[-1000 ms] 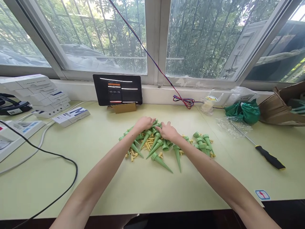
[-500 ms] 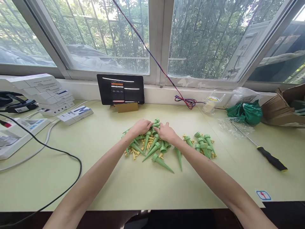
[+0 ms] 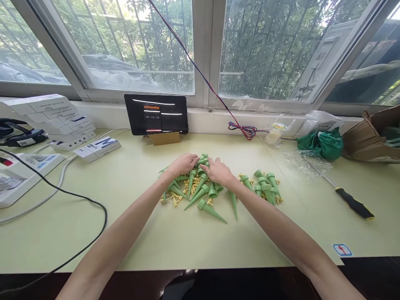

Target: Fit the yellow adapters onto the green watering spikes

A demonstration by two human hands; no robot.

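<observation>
Over the last second both hands have edged slightly leftward in the frame while staying over the main heap of green spikes [image 3: 203,180] at the centre of the bench [image 3: 187,246]. That shift leaves the ribbed green cap [image 3: 204,156] at the heap's upper edge plainer to see, just between the fingers of the two hands. It also brings the right forearm over the head of one long spike [image 3: 233,205], whose shaft alone now shows below the arm. The timer readout [image 3: 152,117] at upper centre has gone from 00:06:35 to 00:06:36.

The left hand [image 3: 185,164] reaches in from the heap's upper left with its fingers curled; whether its grip has hold of a spike cannot be told. The right hand [image 3: 219,172] has thumb and forefinger a little apart at the heap's upper right, and whatever its grip may have hold of is likewise hidden.

Yellow fittings [image 3: 175,201] lie loose at the heap's lower left, and the lone spike [image 3: 213,211] below centre lies where it did. The smaller cluster [image 3: 266,191] right of centre also looks undisturbed. So the change seems to be one of reach only: the work appears to remain at picking among the heaped pieces.
</observation>
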